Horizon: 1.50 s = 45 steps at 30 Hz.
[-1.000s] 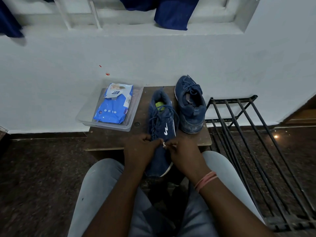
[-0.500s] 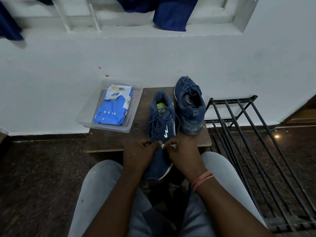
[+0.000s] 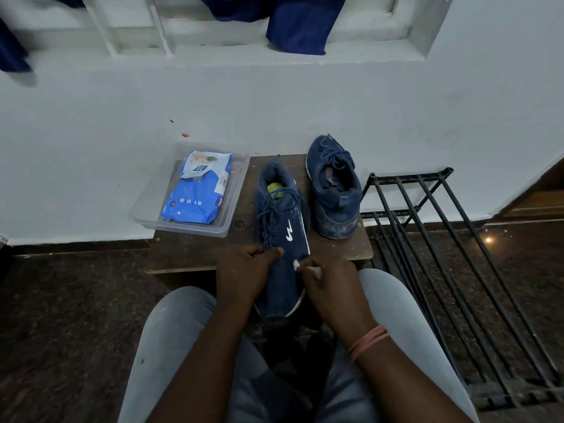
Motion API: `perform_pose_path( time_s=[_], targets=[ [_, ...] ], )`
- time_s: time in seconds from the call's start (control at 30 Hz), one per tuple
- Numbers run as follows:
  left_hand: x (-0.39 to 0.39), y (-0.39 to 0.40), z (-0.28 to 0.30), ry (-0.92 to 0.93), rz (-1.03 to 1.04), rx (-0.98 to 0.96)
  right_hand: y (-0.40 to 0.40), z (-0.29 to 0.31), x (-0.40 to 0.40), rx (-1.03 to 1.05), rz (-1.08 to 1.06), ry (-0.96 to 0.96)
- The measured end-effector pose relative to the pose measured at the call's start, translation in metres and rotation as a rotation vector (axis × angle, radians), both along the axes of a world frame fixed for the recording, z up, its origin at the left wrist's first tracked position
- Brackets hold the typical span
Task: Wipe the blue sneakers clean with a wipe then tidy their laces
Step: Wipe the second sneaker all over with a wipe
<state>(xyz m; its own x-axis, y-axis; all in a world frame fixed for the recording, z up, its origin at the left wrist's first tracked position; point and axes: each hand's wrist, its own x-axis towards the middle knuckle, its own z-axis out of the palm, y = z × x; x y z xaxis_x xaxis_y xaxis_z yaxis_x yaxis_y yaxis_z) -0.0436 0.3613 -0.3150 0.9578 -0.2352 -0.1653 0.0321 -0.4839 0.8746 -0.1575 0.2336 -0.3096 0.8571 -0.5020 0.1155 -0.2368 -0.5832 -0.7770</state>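
Note:
Two blue sneakers are on a small brown table [image 3: 195, 254]. The near sneaker [image 3: 282, 233] lies with its toe toward me, hanging over the table's front edge, laces loose. My left hand [image 3: 244, 270] grips its left side by the lowest laces. My right hand [image 3: 326, 288] holds a small crumpled white wipe [image 3: 297, 264] against the shoe's right side. The second sneaker [image 3: 334, 187] stands at the table's back right, its toe dusty.
A clear plastic tray [image 3: 143, 213] at the table's left holds a blue pack of wipes [image 3: 197, 190]. A black metal rack [image 3: 442, 254] stands right of the table. White wall behind, dark speckled floor around, my knees below.
My hands have drawn apart on the near sneaker. The right hand with the wipe has slid down and right along the shoe's side; more of the toe shows between them.

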Motion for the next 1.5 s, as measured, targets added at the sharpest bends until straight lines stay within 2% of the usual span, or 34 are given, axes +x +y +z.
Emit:
perform_pose_path(
  time_s=[0.17,0.3,0.43,0.63,0.83,1.03,1.2,1.4,1.5],
  targets=[
    [0.000,-0.001,0.003,-0.006,-0.010,0.008,-0.015,-0.008,0.023,-0.020,-0.086,0.000],
    [0.001,0.001,0.000,0.044,0.003,-0.015,-0.002,-0.004,0.003,0.071,0.023,0.033],
    [0.002,0.002,0.004,0.160,0.006,-0.122,0.012,-0.004,0.007,-0.042,0.151,-0.048],
    [0.007,0.006,0.007,0.207,-0.009,-0.136,0.004,-0.002,0.034,-0.111,0.044,-0.095],
    [0.009,0.005,0.006,0.236,-0.019,-0.145,0.012,-0.001,0.008,-0.015,0.236,0.110],
    [0.008,0.006,0.012,0.229,-0.025,-0.147,0.013,-0.005,0.033,-0.225,0.106,-0.006],
    [0.006,0.004,0.017,0.192,-0.018,-0.054,0.007,-0.005,0.039,-0.246,0.070,-0.021],
    [0.001,0.004,0.017,0.293,0.031,-0.163,0.019,-0.001,0.000,-0.032,0.251,0.068],
    [0.000,0.004,0.021,0.310,0.036,-0.191,0.017,-0.001,0.003,-0.011,0.301,-0.001]
  ],
)
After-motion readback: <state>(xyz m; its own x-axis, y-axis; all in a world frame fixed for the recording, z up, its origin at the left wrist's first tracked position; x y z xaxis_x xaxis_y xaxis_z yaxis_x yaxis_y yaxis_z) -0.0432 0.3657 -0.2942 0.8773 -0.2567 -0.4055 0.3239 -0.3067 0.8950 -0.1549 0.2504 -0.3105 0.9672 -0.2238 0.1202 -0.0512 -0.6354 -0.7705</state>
